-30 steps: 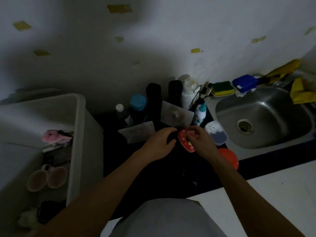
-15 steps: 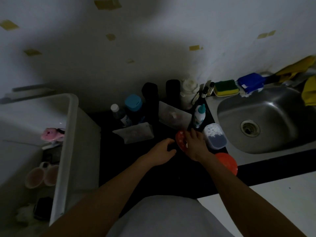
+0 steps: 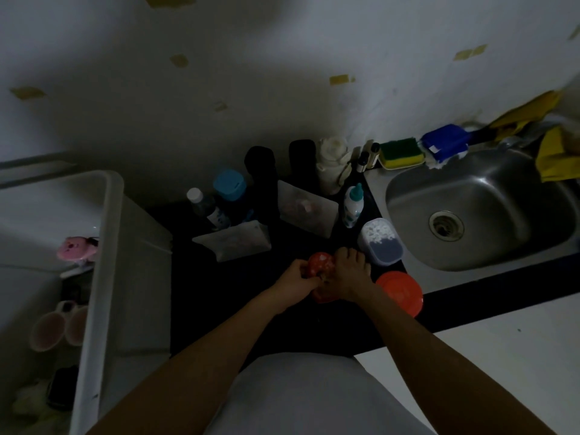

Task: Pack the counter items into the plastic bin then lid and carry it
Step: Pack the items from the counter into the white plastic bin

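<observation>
Both hands meet on the small red spotted container (image 3: 320,262) mid-table (image 3: 204,293), well apart from the plastic bin (image 3: 103,246). The left hand (image 3: 295,277) curls round it. I cannot tell whether the right hand (image 3: 348,274) grips it. It looks light, rigid and smooth, so best cupped round the body.

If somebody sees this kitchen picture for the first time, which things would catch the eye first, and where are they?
First, the left hand and right hand, which meet on a small red item with white spots at the centre of the dark counter. Next, the shiny steel sink at the right, with a round orange disc near its front corner. At the left stands the big white plastic bin, a pink plush toy inside.
</observation>
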The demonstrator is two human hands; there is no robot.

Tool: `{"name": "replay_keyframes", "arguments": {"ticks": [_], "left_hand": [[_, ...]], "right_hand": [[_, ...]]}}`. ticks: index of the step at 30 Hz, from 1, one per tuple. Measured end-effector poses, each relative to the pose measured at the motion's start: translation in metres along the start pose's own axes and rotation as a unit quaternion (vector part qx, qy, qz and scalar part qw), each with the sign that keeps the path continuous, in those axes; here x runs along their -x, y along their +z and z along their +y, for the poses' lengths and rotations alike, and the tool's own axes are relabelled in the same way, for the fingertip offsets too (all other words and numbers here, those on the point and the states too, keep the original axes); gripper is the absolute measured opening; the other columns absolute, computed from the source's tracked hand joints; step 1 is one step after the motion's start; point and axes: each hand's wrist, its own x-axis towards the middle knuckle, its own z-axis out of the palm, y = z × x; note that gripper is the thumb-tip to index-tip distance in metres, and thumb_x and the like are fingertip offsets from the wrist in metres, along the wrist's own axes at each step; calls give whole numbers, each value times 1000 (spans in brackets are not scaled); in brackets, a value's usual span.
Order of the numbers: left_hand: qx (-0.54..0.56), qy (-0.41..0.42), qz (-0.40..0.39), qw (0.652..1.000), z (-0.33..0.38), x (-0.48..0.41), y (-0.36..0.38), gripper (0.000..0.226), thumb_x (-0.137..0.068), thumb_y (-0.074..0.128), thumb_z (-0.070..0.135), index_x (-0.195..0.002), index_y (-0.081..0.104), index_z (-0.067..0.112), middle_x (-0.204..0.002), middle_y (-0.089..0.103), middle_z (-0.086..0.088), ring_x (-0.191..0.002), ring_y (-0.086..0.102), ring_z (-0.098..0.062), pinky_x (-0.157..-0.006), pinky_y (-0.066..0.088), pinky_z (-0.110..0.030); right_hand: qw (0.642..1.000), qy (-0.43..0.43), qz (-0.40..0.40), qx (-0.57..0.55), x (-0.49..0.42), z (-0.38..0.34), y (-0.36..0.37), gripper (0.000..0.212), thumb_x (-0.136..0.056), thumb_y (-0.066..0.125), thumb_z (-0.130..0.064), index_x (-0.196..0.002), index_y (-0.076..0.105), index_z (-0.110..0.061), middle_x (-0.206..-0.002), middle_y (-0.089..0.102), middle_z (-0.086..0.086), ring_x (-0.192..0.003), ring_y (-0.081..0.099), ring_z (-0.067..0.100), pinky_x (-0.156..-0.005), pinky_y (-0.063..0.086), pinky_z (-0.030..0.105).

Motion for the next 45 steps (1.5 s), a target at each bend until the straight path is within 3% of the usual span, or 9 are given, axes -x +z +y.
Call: {"name": "replay_keyframes", "arguments": {"ticks": [7, 10, 13, 20, 24, 28, 35, 42, 45], "left_hand": [[29, -6, -11, 999, -9, 9, -15, 66, -86, 70, 19, -143, 36, 19, -119, 56, -2, -97, 61, -12, -72, 53, -21], [37, 23, -2, 999, -7, 21, -31, 61, -87, 69, 20, -140, 39, 23, -119, 58, -1, -93, 60, -7, -61, 50, -13], [28, 53, 14, 998, -5, 32, -53, 55, -90, 66, 33, -140, 42, 30, -131, 57, 0, -105, 59, -12, -75, 51, -20], [20, 122, 52, 991, -1, 76, -109, 63, -87, 68, 42, -141, 41, 26, -132, 54, 3, -115, 55, -10, -90, 48, -22], [40, 206, 101, 973, -1, 110, -144, 58, -86, 73, 32, -137, 48, 23, -127, 59, 4, -109, 59, -3, -85, 50, -15], [73, 268, 154, 948, 4, 139, -181, 51, -83, 76, 21, -128, 53, 24, -119, 61, 4, -109, 61, -13, -94, 51, -26], [110, 320, 173, 925, 7, 193, -244, 51, -80, 76, 5, -121, 50, 22, -112, 59, 7, -101, 60, -7, -89, 54, -26], [118, 314, 167, 927, -20, 231, -302, 55, -81, 72, -2, -126, 47, 18, -116, 57, 3, -106, 60, -14, -88, 57, -35], [123, 313, 176, 925, -39, 242, -321, 53, -81, 71, -1, -121, 48, 24, -115, 57, 7, -99, 61, -4, -79, 57, -24]], "right_hand": [[979, -14, -2, -203, 16, -16, -1, 72, -53, 84, -46, -102, 38, -21, -108, 53, 4, -102, 55, 25, -86, 50, 41], [963, -38, 16, -266, 20, -29, -5, 82, -51, 86, -44, -118, 43, -24, -117, 51, 1, -108, 53, 19, -91, 50, 36], [960, -75, 29, -269, 25, -44, -13, 89, -56, 83, -49, -132, 47, -20, -122, 46, 1, -114, 49, 19, -98, 48, 39], [923, -149, -13, -354, 48, -99, -46, 70, -62, 90, -30, -118, 48, -29, -109, 59, -13, -97, 60, 3, -74, 47, 13], [898, -196, -18, -393, 63, -142, -57, 73, -63, 90, -34, -122, 47, -32, -113, 61, -12, -100, 63, 3, -76, 53, 17], [885, -252, 30, -390, 73, -189, -67, 72, -64, 88, -41, -121, 44, -38, -120, 59, -10, -105, 62, 3, -87, 56, 28], [869, -323, 86, -365, 97, -264, -89, 76, -63, 88, -39, -123, 43, -35, -122, 55, -7, -105, 59, 3, -84, 55, 21], [878, -352, 61, -320, 115, -328, -84, 78, -60, 86, -49, -123, 42, -36, -118, 55, -14, -103, 59, 0, -86, 54, 22], [881, -363, 42, -300, 123, -354, -75, 75, -64, 86, -45, -123, 41, -37, -116, 55, -17, -103, 59, -1, -86, 54, 22]]}}
